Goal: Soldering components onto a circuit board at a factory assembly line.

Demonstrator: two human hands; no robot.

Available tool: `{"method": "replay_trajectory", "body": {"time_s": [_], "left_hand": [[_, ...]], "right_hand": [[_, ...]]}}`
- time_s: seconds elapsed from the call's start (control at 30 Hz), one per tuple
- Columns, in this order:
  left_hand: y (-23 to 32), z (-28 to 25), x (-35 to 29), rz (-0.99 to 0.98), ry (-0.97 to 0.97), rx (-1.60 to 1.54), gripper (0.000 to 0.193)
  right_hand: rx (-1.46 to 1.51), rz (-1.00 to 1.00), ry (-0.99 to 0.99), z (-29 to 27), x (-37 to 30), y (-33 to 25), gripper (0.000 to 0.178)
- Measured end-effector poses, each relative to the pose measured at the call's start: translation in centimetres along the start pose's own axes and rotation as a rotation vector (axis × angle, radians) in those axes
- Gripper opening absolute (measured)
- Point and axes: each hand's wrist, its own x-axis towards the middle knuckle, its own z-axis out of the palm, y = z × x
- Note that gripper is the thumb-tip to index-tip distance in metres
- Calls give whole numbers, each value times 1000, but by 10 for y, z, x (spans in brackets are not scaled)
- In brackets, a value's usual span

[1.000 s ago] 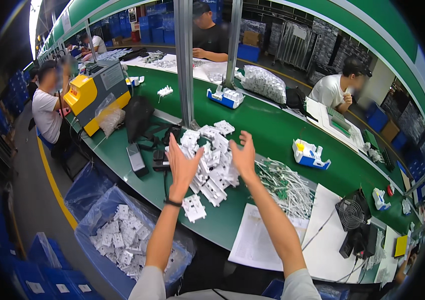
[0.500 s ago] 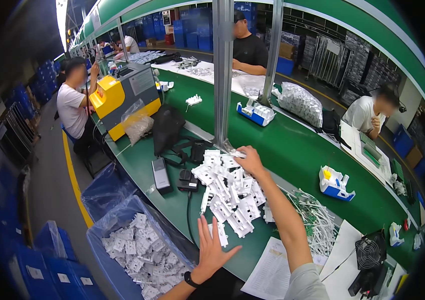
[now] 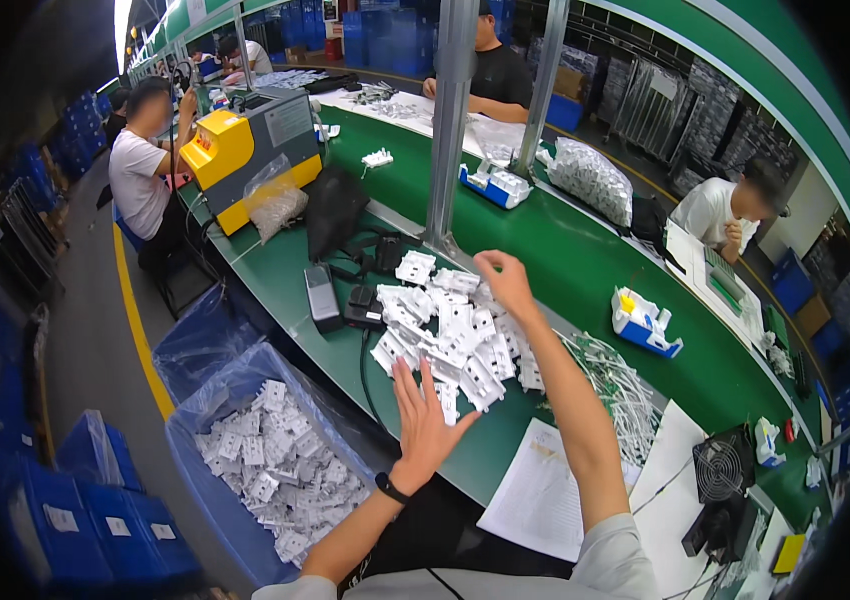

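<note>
A loose heap of white plastic housings [image 3: 455,325] lies on the green workbench in front of me. My left hand [image 3: 427,418] is open at the heap's near edge, its fingers stretched out and touching the closest pieces. At the far right side of the heap, my right hand [image 3: 508,285] curves with bent fingers, and nothing shows in its grasp. Part of the heap is hidden behind my right wrist. A blue bin [image 3: 180,440] lined with clear plastic stands left of the bench, holding many similar white pieces.
A grey box-shaped device [image 3: 322,298] and a black charger-like block [image 3: 363,306] sit left of the heap. White cables [image 3: 615,400] and a printed sheet [image 3: 535,490] lie to the right. A metal post [image 3: 452,130] rises behind. Co-workers sit around the green line.
The view has shifted slightly. My left hand has come up against the heap's near edge. My right hand has moved off the piece it was touching, and the heap looks rearranged.
</note>
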Motion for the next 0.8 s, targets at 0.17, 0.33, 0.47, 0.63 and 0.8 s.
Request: {"method": "replay_trajectory", "body": {"time_s": [0.17, 0.33, 0.47, 0.63, 0.8], "left_hand": [[-4, 6, 11, 75, 81, -4, 125], [8, -10, 0, -35, 47, -22, 123], [20, -47, -73, 41, 104, -144, 104], [-12, -86, -159, -7, 62, -218, 91], [-101, -101, -222, -332, 132, -88, 80]], "right_hand": [[-80, 151, 164, -55, -35, -5, 37], [-293, 408, 170, -55, -106, -6, 44], [-523, 312, 252, -10, -162, -15, 69], [-330, 246, 264, 28, -166, -19, 77], [-296, 266, 407, 25, -156, -47, 80]]}}
